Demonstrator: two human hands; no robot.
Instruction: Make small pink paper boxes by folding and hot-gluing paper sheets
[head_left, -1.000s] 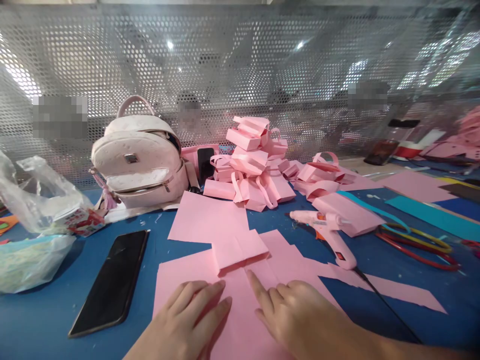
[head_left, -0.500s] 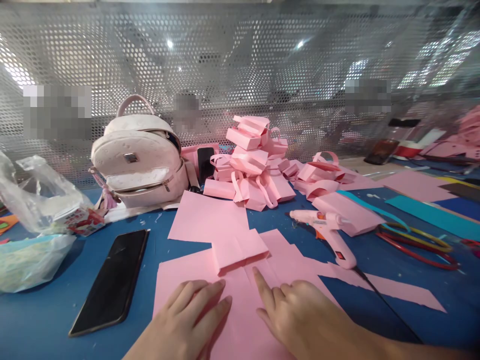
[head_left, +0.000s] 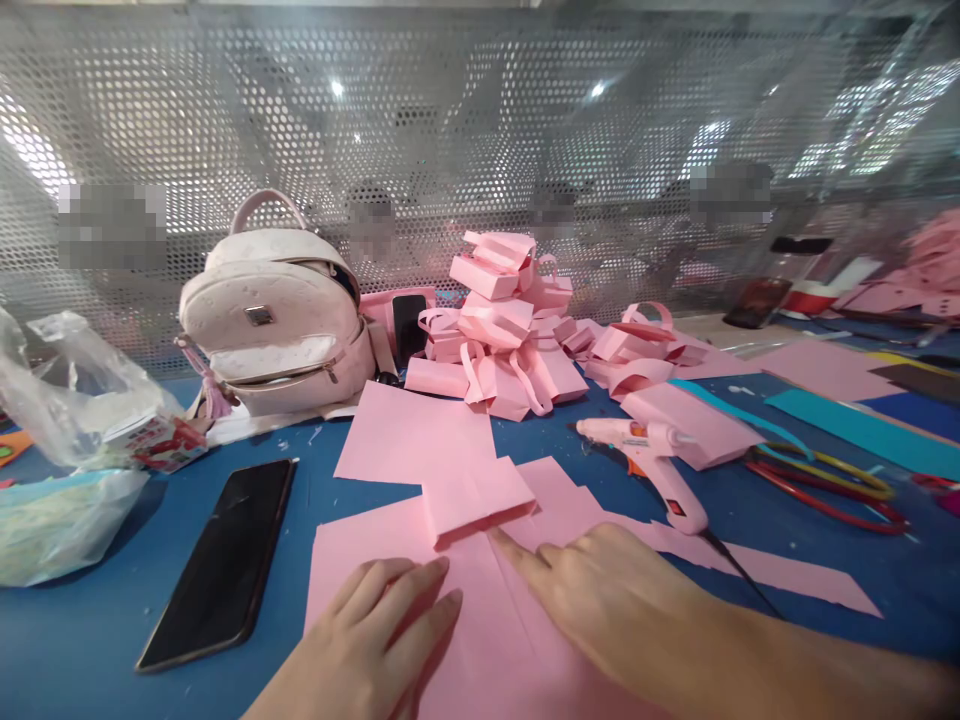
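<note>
Pink paper sheets (head_left: 352, 540) lie in front of me, and a folded pink paper piece (head_left: 480, 498) rests at their far part. My left hand (head_left: 375, 625) lies on the paper with its fingers outstretched, just short of the folded piece. From the right, my right hand (head_left: 592, 590) reaches over the paper. Its index fingertip touches down by the near edge of the folded piece, while the other fingers are curled with nothing seen in them. Behind the folded piece lies another flat pink sheet (head_left: 416, 430).
A pink glue gun (head_left: 652, 460) with a black cord lies to the right, near coloured rings (head_left: 832, 490). A black phone (head_left: 217, 570) and plastic bag (head_left: 67, 520) are left. Behind stand a pale backpack (head_left: 274, 320) and piled pink paper bags (head_left: 502, 330), before a perforated metal panel (head_left: 480, 110).
My right hand has shifted forward and left, its index fingertip moving along the folded piece's near edge. My left hand stays in nearly the same place.
</note>
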